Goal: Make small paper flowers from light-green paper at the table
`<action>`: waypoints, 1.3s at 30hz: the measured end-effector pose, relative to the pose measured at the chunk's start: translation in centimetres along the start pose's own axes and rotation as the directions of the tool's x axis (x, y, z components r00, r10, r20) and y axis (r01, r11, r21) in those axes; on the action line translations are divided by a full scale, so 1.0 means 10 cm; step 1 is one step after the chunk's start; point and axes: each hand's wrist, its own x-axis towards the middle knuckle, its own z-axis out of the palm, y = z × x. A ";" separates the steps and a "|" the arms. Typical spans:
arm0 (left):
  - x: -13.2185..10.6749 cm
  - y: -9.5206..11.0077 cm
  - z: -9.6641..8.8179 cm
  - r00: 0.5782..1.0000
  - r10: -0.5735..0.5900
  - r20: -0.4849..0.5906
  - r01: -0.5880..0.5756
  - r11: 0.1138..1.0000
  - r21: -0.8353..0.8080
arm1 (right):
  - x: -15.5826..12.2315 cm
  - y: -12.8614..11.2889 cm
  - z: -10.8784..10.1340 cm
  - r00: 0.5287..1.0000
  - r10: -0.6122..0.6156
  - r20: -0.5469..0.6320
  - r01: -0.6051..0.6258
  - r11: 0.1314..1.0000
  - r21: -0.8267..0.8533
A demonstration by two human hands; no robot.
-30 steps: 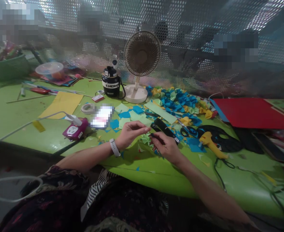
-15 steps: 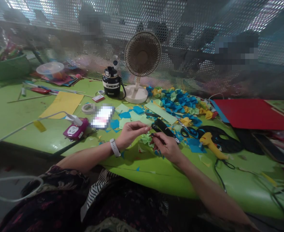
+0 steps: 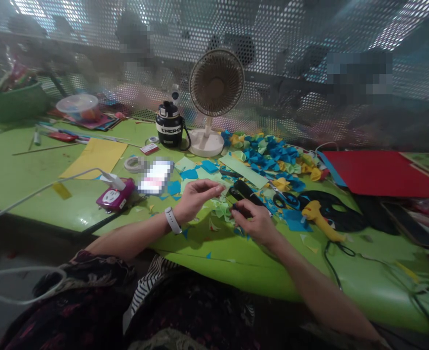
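Left hand (image 3: 196,199) up over the table, a bit farther from right hand (image 3: 254,223) than in the last frame: small gap now between the two sets of fingertips, nearly touching before. Left fingers (image 3: 214,190) curled and loosely together, thumb close by; hold on anything thin: can't tell. Right fingers (image 3: 238,210) curled and lower, around something small and dark, too small to name. Grip: can't tell.

Black handled tool (image 3: 244,190) lying on the paper scraps (image 3: 220,210), just past right hand, far side, its near end partly hidden by the fingers; position about unchanged. Green table (image 3: 25,194) under everything.

Farther right: black-handled scissors (image 3: 285,200), yellow hot glue gun (image 3: 318,216), red sheet (image 3: 382,175). Far side: heap of blue, green and yellow paper pieces (image 3: 269,158), desk fan (image 3: 216,85), black flask (image 3: 169,127). Left: pink power socket (image 3: 114,194), yellow sheet (image 3: 94,160) — all as before.
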 end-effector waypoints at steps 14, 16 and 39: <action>-0.02 0.09 -0.06 0.872 -0.218 0.439 0.134 0.967 0.215 | 0.01 -0.14 -0.11 0.932 0.252 0.259 -0.357 0.763 0.539; -0.02 0.07 -0.06 0.873 -0.223 0.433 0.147 0.968 0.202 | 0.01 -0.16 -0.09 0.924 0.268 0.273 -0.379 0.733 0.564; -0.13 -0.09 0.04 0.876 -0.331 0.351 0.304 0.944 0.130 | 0.07 -0.11 0.11 0.900 0.405 -0.161 -0.196 0.705 0.681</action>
